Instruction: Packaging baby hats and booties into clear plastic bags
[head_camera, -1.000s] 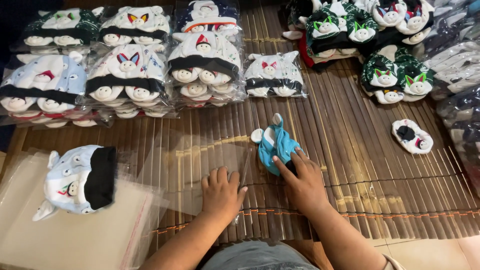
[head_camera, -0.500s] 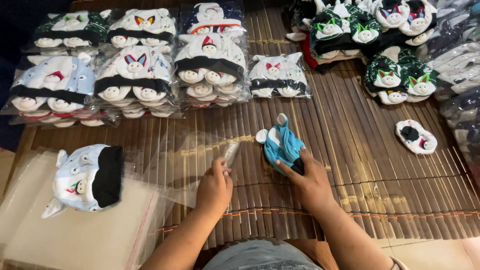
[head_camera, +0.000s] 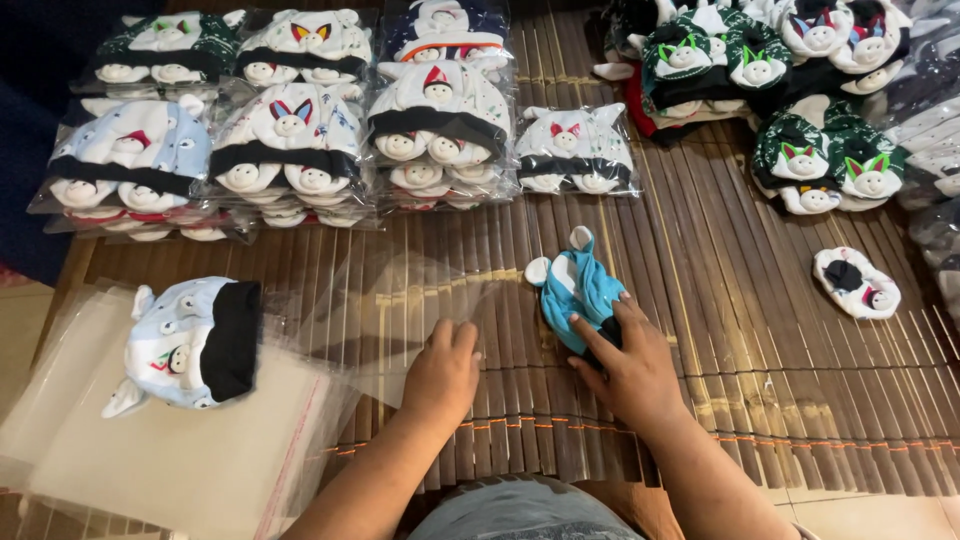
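My right hand (head_camera: 632, 368) presses on a folded blue baby hat (head_camera: 578, 289) with white ears, gripping its dark lower edge against the bamboo mat (head_camera: 740, 330). My left hand (head_camera: 441, 375) holds the near edge of a clear plastic bag (head_camera: 420, 300) that lies flat on the mat to the left of the blue hat. The bag's open end points toward the hat.
A stack of clear bags (head_camera: 170, 450) lies at the lower left with a pale blue and black hat (head_camera: 190, 343) on it. Piles of bagged hats (head_camera: 290, 140) fill the back. Loose green and white hats (head_camera: 800, 90) sit back right, one small hat (head_camera: 855, 282) at right.
My left hand moved from flat on the mat to lifting the clear bag, then laid it down beside the hat. The right hand stayed on the blue hat.
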